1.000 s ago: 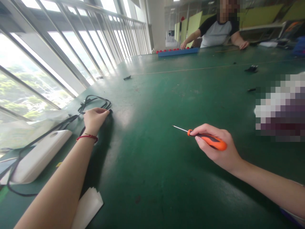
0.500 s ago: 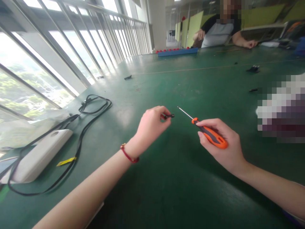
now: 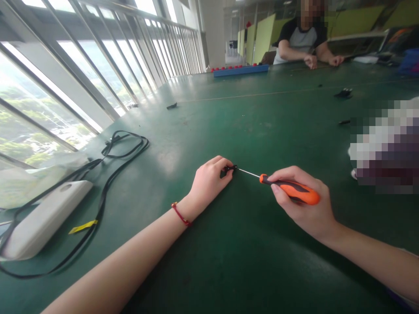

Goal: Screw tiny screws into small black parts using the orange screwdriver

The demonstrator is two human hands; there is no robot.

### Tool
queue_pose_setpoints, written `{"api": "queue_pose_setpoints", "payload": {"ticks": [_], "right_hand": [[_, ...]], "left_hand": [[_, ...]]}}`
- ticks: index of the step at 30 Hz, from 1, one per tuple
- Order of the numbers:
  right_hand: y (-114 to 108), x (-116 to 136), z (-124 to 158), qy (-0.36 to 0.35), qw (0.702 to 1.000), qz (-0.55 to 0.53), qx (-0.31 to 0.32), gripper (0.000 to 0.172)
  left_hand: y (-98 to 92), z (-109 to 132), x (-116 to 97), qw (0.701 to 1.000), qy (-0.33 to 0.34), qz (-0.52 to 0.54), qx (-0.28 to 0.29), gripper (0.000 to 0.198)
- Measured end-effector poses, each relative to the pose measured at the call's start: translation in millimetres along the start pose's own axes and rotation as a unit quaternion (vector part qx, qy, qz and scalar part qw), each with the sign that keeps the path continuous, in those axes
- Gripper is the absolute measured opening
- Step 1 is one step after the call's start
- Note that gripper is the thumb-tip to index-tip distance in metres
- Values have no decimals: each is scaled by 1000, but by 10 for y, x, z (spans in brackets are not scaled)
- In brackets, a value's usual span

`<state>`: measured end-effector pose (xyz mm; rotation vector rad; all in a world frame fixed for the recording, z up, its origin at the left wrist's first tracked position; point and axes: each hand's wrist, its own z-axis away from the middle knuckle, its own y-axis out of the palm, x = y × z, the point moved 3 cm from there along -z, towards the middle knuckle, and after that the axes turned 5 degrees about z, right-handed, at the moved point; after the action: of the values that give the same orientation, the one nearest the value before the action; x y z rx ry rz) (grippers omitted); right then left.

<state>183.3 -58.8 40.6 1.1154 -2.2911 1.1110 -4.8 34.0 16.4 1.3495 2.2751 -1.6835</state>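
Observation:
Between the thumb and fingers of my left hand (image 3: 211,179) is a small black part (image 3: 231,168), mostly covered by the fingertips; its exact kind is too small to tell. My right hand (image 3: 307,203) is closed around the orange and black handle of a screwdriver (image 3: 294,191). The thin metal shaft points left, and its tip meets or nearly meets the right end of the black part. Both hands are low over the green table (image 3: 209,261).
On the left lie a white power strip (image 3: 49,218) and a looped black cable (image 3: 111,179) with a yellow tag (image 3: 83,226). Small black pieces (image 3: 343,93) are scattered farther off. A blue rack with red knobs (image 3: 240,70) stands at the far edge, near a seated person (image 3: 301,43).
The screwdriver has swung flatter and its tip has come left to the black part. My left hand has dropped slightly. The person across the table has brought both hands down to the tabletop.

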Motion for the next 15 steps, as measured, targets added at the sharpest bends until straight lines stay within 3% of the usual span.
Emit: {"api": "queue_pose_setpoints", "payload": {"ticks": [15], "right_hand": [[1,-22,0,14,1000,1,10,10]], "left_hand": [[20,1,14,999,15,34,19,13]]}}
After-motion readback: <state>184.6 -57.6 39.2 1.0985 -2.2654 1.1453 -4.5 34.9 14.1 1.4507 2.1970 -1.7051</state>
